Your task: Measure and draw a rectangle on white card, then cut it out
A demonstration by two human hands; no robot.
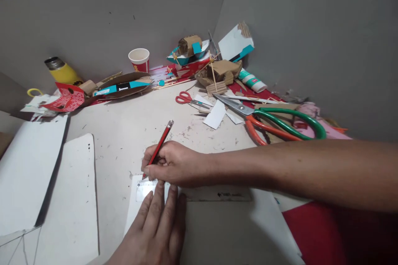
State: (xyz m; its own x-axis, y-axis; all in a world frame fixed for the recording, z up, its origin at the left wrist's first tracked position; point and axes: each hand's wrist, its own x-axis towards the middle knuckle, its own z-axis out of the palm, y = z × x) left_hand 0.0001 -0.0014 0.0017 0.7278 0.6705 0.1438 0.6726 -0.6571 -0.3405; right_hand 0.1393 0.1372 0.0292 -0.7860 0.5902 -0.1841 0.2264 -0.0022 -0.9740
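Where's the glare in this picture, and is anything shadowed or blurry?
In the head view, bright glare sits on the left end of the ruler, by the fingertips of the left hand; also in the head view, a broad shadow covers much of the white sheet, and the ruler's lettering looks too soft to read fully.

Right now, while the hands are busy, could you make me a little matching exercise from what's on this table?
Column one:
1. Pencil
2. Ruler
3. Large scissors
4. Paper cup

Column two:
A. Green and orange handles
B. Upright, white inside
C. Partly under the left hand
D. Held in the right hand

Right pairs: 1-D, 2-C, 3-A, 4-B
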